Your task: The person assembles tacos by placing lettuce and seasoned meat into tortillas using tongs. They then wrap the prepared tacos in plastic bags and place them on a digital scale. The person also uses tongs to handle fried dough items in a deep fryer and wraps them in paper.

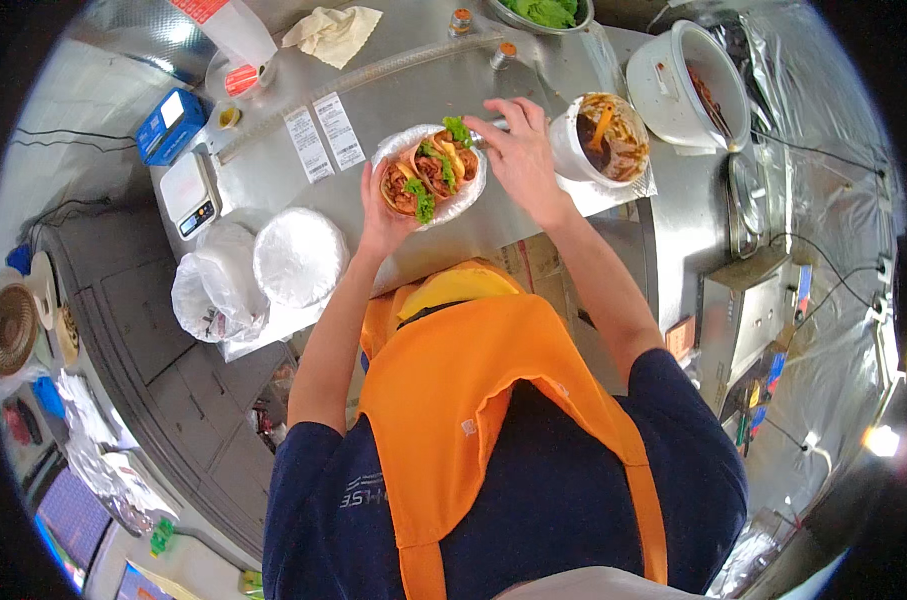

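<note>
A round white bowl point(465, 212) lined with clear plastic holds several filled wraps point(435, 172) with browned meat and green lettuce tucked in their open ends. My left hand point(381, 212) grips the bowl's left side, its fingers up against the leftmost wrap. Over the bowl's right rim is my right hand point(521, 155), fingers apart. One of its fingertips touches a lettuce piece point(456, 130) at the top of the right wrap. Just right of that hand stands a white tub point(570, 150) of dark sauce with an orange-handled utensil point(601, 128) in it.
Two paper slips point(323, 137) lie left of the bowl on the metal table point(403, 105). Plastic-covered bowls point(300, 257) and a scale point(188, 195) stand farther left. A white bucket point(663, 85) of meat is at far right, lettuce in a metal bowl point(543, 22) at the back.
</note>
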The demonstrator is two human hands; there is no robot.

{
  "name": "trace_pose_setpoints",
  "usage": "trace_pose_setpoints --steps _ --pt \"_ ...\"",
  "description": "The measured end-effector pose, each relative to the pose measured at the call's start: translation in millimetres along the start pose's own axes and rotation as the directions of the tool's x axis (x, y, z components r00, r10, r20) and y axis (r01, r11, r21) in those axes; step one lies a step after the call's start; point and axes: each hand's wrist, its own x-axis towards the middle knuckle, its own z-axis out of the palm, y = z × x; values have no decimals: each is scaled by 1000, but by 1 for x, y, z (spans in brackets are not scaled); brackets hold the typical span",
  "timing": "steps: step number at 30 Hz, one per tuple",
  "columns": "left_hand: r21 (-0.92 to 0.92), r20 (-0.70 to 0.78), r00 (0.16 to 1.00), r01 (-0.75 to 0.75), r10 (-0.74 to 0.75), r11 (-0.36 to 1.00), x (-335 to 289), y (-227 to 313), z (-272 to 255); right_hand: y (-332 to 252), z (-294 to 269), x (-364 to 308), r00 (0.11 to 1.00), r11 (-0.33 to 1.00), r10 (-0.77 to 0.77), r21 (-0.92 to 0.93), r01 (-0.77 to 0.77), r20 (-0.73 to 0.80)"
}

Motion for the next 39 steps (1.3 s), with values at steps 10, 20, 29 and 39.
trace_pose_setpoints --steps 10,20,29,39 --pt "-2 17 994 106 -106 994 -11 -23 5 -43 -27 -32 992 992 119 -57 -117 33" --pt "70 -17 995 104 -103 992 -2 -20 8 -70 -6 -20 993 991 72 -102 -82 -92" --pt "57 17 962 273 -274 960 -25 27 -22 -80 -28 -14 986 997 49 -51 -58 -161" --pt "-241 44 843 530 -537 813 -50 35 -48 -101 0 0 997 997 -69 -20 68 -26"
